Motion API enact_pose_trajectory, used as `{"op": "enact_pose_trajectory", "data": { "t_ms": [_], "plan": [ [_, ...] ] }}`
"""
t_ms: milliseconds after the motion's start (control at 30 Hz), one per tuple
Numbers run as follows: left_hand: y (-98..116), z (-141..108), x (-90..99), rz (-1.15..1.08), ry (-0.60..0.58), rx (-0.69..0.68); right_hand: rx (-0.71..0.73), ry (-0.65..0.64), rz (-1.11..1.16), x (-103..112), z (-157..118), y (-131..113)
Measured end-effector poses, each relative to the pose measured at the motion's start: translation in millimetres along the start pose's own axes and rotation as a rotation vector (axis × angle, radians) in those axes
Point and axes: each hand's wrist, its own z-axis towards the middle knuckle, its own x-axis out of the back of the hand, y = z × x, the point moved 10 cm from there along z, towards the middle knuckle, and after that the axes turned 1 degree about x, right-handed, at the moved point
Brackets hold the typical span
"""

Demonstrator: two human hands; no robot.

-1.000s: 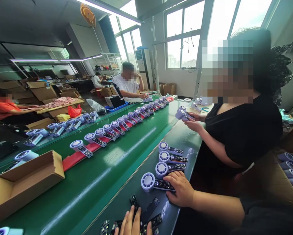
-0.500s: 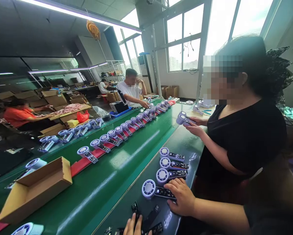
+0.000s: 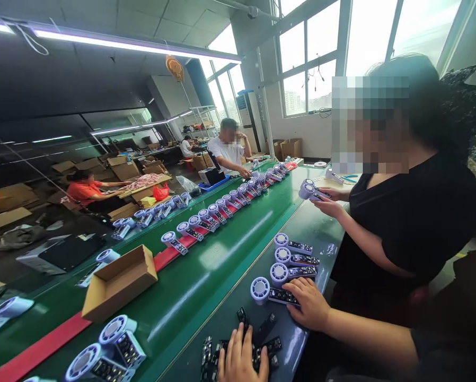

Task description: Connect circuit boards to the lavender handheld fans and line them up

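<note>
Head view, hands at the near side of the green belt (image 3: 190, 286). Right hand (image 3: 307, 303): fingers (image 3: 301, 302) lie slightly curled on a black circuit board (image 3: 283, 297), with no clear grip. That board touches a lilac fan (image 3: 260, 290) on the dark bench strip (image 3: 238, 318) beside the belt. Left hand (image 3: 241, 361): open, fingers pointing up, over a heap of loose black boards (image 3: 265, 329); cannot tell whether it pinches one.

Three more lilac fans (image 3: 280, 274) with boards lie just above the right hand, making four pairs done on the strip. Loose boards remain unpaired, no fans beside them.

Farther along the belt, a long row of paired fans (image 3: 206, 220) sits on a red band (image 3: 170, 258). A cardboard tray (image 3: 119, 284) lies on the belt. Past the right hand, a co-worker's hands (image 3: 325, 204) hold a fan (image 3: 307, 191). Across the belt, a second co-worker (image 3: 227, 148) reaches toward the row's far end.
</note>
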Motion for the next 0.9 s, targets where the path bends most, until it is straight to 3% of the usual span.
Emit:
{"op": "enact_pose_trajectory", "data": {
  "t_ms": [500, 900],
  "plan": [
    [-3.8, -1.0, 7.7, -0.102, -0.001, -0.033, 0.043, 0.070, -0.073, 6.8, -1.0, -4.7],
    [-5.0, 4.6, 16.2, -0.153, -0.144, 0.017, 0.026, -0.098, -0.285, 17.8, 16.4, -23.2]
  ]
}}
